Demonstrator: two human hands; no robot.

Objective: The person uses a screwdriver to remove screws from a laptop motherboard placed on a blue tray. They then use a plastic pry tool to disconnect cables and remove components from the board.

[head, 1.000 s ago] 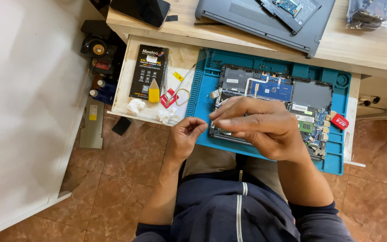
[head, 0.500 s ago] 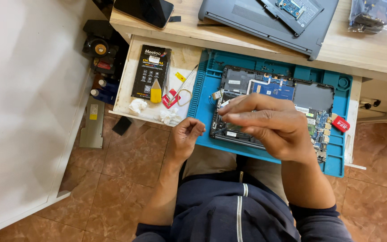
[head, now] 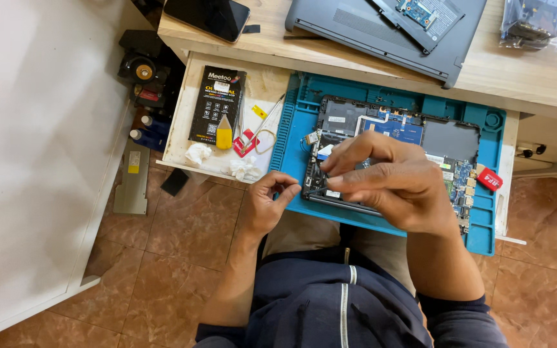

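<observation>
An opened device, its black frame and blue circuit boards exposed, lies on a blue work mat on a pull-out wooden tray. My left hand is curled at the device's near left corner, thumb and fingers pinching its edge. My right hand hovers over the device's middle, its fingertips pressed together above the left part of the board. I cannot see whether anything small sits between those fingertips. My palm hides much of the board.
On the tray left of the mat lie a black box, a yellow pry tool, tweezers and wads of tissue. A red tag rests on the mat's right. Above, the desk holds a phone and a grey cover.
My right hand has slid a little to the right and drawn its fingertips together over the board. My left hand has opened its curl slightly at the corner.
</observation>
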